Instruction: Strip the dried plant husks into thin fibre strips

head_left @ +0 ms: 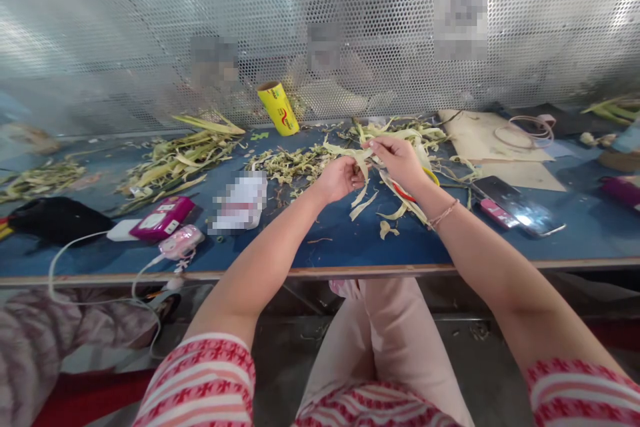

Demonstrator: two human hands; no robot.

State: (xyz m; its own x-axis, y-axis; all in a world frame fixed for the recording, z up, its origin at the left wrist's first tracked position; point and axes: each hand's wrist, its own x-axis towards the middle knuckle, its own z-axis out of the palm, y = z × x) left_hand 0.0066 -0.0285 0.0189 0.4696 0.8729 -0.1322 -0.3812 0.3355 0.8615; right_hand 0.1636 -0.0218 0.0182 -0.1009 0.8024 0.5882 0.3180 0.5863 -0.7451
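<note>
Over the blue table (340, 240), my left hand (340, 179) pinches the near end of a pale corn husk strip (364, 159). My right hand (397, 160) grips the same strip's upper end, fingers closed on it. The strip hangs between the two hands, with loose ends drooping. Under my right wrist lies a red-handled tool (404, 193), partly hidden. Torn husk pieces (387, 227) lie on the table just below my hands.
Husk heaps (175, 160) spread along the back. A yellow roll (278, 107) leans on the perforated metal screen (320, 13). Pink devices (163, 218) with white cables sit left, phones (517, 210) right, cardboard (480, 137) far right. People sit behind the screen; another person's sleeve (30, 340) at lower left.
</note>
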